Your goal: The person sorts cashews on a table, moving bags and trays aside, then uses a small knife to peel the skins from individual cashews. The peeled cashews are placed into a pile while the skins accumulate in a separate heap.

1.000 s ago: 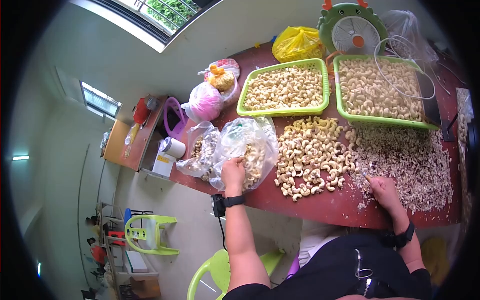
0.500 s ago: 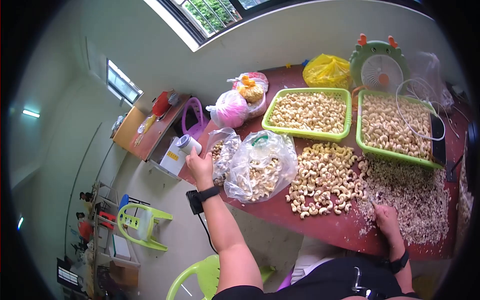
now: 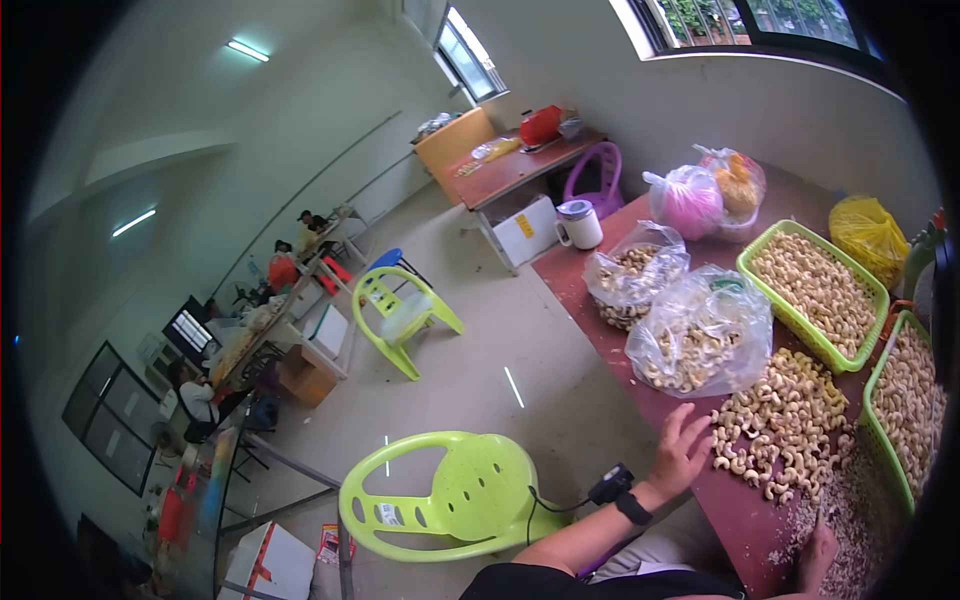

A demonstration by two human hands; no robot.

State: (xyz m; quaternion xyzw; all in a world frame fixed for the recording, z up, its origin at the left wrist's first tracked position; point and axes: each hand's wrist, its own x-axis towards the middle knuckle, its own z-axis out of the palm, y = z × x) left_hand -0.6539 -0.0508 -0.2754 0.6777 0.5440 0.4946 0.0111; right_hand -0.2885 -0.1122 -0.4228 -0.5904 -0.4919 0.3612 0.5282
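My left hand [image 3: 683, 450] is open, its fingers spread at the left edge of a pile of cashew nuts [image 3: 785, 420] on the red table. My right hand [image 3: 820, 555] is closed over the skin crumbs [image 3: 850, 520], with the tip of a small thin tool showing above its fingers; most of the tool is hidden. Two clear plastic bags of nuts lie behind my left hand: a larger bag [image 3: 700, 335] and a smaller bag [image 3: 640, 270]. A white lidded mug [image 3: 580, 228] stands upright at the table's far left edge.
Green baskets of cashews, one basket [image 3: 845, 358] behind the pile and another basket [image 3: 880, 440] at right, flank a yellow bag [image 3: 868, 235]. Pink bag [image 3: 687, 202] sits farther back. A green chair [image 3: 480, 490] stands left of the table. Several people are in the background.
My left hand has let go of the mug and come back to the cashew pile, fingers spread. The view has swung left. My right hand stays closed over the crumbs.
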